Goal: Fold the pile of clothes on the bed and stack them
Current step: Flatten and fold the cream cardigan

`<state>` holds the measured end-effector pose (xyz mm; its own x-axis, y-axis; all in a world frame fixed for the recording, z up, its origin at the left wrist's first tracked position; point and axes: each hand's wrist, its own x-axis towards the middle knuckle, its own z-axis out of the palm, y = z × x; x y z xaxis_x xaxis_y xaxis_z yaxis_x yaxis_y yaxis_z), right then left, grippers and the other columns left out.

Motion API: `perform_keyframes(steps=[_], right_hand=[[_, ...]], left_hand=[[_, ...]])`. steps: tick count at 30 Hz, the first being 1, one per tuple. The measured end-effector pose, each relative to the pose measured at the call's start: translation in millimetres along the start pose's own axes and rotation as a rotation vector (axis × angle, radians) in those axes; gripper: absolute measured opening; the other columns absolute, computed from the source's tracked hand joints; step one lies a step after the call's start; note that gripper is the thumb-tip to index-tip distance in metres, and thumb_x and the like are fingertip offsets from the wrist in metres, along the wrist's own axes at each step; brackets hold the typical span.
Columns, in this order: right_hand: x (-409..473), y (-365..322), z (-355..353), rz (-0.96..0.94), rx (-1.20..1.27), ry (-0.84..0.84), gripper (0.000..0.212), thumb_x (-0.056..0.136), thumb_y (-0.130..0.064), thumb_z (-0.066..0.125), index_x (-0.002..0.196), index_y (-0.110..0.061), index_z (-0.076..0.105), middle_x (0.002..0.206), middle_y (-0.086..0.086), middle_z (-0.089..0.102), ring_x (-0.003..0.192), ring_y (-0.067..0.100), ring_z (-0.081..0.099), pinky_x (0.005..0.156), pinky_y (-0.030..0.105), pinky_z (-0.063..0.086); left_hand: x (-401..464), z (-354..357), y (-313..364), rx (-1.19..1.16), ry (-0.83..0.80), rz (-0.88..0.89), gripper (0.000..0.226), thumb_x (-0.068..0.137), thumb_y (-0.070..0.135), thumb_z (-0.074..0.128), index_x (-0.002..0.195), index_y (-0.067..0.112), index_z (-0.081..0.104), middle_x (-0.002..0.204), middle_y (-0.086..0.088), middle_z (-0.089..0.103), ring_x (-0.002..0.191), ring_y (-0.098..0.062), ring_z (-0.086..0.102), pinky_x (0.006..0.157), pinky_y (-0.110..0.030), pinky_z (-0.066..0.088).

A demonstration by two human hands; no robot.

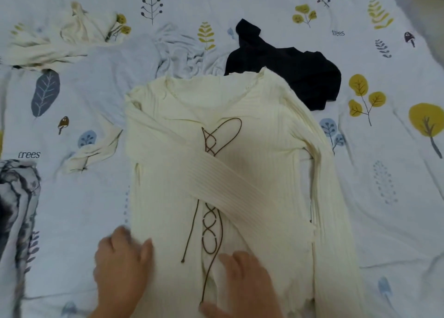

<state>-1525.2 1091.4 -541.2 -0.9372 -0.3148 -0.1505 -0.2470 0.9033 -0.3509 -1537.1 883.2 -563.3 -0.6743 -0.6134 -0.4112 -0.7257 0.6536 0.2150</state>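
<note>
While both hands lie flat with fingers spread, the left hand [121, 267] and right hand [245, 284] press the hem of a cream ribbed sweater [252, 130], brown-laced, spread on the leaf-printed bed [384, 197]; one sleeve crosses diagonally.

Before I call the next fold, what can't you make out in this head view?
- Left hand: motion-blurred at the cream ribbed top's left hem; grip unclear.
- Right hand: cut off by the bottom edge.
- Black garment: its near part hidden under the top.
- Grey patterned garment: cut by the left edge.
</note>
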Motion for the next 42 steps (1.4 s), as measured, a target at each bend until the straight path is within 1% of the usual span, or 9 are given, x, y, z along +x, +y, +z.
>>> perform_keyframes(steps=[3,13,15,20,25,30,34,38,42], right_hand=[[-11,-25,18,-0.013,-0.007,0.084,0.025,0.076,-0.017,0.043,0.098,-0.026,0.05,0.064,0.0,0.067,0.047,0.014,0.061,0.043,0.019,0.045],[-29,-16,27,-0.038,-0.263,0.181,0.019,0.058,-0.015,0.047,0.042,-0.017,0.058,0.058,0.008,0.063,0.052,0.025,0.059,0.04,0.026,0.043],[-31,-23,25,-0.037,-0.218,0.148,0.003,0.046,-0.017,0.061,0.048,-0.019,0.063,0.064,0.007,0.065,0.067,0.028,0.052,0.045,0.029,0.046],[-26,-30,11,-0.026,-0.031,0.063,0.056,0.021,-0.029,0.082,0.076,-0.02,0.076,0.077,0.006,0.069,0.066,0.024,0.067,0.053,0.033,0.054],[-3,46,-26,0.352,0.047,0.259,0.045,0.062,-0.01,0.069,0.107,-0.002,0.066,0.105,0.025,0.062,0.09,0.043,0.062,0.071,0.051,0.051],[10,151,-61,1.016,0.137,0.029,0.059,0.08,-0.032,0.065,0.128,-0.009,0.04,0.125,0.023,0.045,0.114,0.041,0.045,0.093,0.048,0.038],[10,176,-68,0.835,0.229,-0.135,0.007,0.087,-0.014,0.054,0.093,-0.012,0.055,0.091,0.01,0.063,0.077,0.022,0.057,0.059,0.027,0.038],[11,166,-92,0.853,0.645,-0.159,0.019,0.086,-0.003,0.052,0.069,-0.01,0.059,0.059,0.002,0.058,0.052,0.017,0.05,0.051,0.025,0.036],[9,130,-117,0.847,1.0,-0.088,0.007,0.085,-0.004,0.057,0.081,-0.001,0.062,0.066,0.022,0.063,0.057,0.024,0.056,0.054,0.031,0.043]], left_hand=[[-9,1,-20,-0.164,-0.159,-0.067,0.029,0.088,0.02,0.06,0.11,0.001,0.056,0.1,-0.018,0.06,0.097,-0.035,0.056,0.082,-0.039,0.04],[-21,-37,-61,-0.018,-0.094,0.1,0.014,0.089,0.022,0.058,0.078,0.018,0.05,0.071,-0.005,0.061,0.066,-0.027,0.053,0.059,-0.036,0.039],[-26,-33,-59,0.16,-0.053,0.196,0.024,0.086,0.023,0.053,0.1,0.005,0.061,0.09,-0.019,0.061,0.076,-0.04,0.059,0.065,-0.043,0.046],[-57,-5,-32,0.102,0.101,0.679,0.04,0.08,0.03,0.042,0.106,0.004,0.057,0.103,-0.03,0.064,0.083,-0.043,0.067,0.069,-0.046,0.055],[-79,17,18,0.074,-0.011,0.984,0.044,0.068,0.022,0.043,0.101,0.014,0.07,0.105,-0.018,0.068,0.094,-0.031,0.068,0.085,-0.035,0.042],[-82,27,77,0.008,-0.015,1.007,0.018,0.064,0.013,0.061,0.077,0.016,0.073,0.091,-0.005,0.071,0.083,-0.022,0.07,0.069,-0.033,0.057],[-94,39,117,-0.091,-0.188,0.958,0.035,0.048,0.013,0.084,0.078,0.023,0.069,0.082,0.008,0.066,0.078,-0.012,0.067,0.068,-0.024,0.054],[-118,59,147,-0.161,-0.399,0.869,0.03,0.094,0.031,0.047,0.123,0.024,0.05,0.124,0.009,0.051,0.117,-0.007,0.043,0.099,-0.02,0.031],[-139,52,163,-0.554,-0.867,0.548,0.061,0.082,0.053,0.056,0.134,0.03,0.034,0.123,0.018,0.051,0.111,0.003,0.049,0.091,-0.012,0.035]])
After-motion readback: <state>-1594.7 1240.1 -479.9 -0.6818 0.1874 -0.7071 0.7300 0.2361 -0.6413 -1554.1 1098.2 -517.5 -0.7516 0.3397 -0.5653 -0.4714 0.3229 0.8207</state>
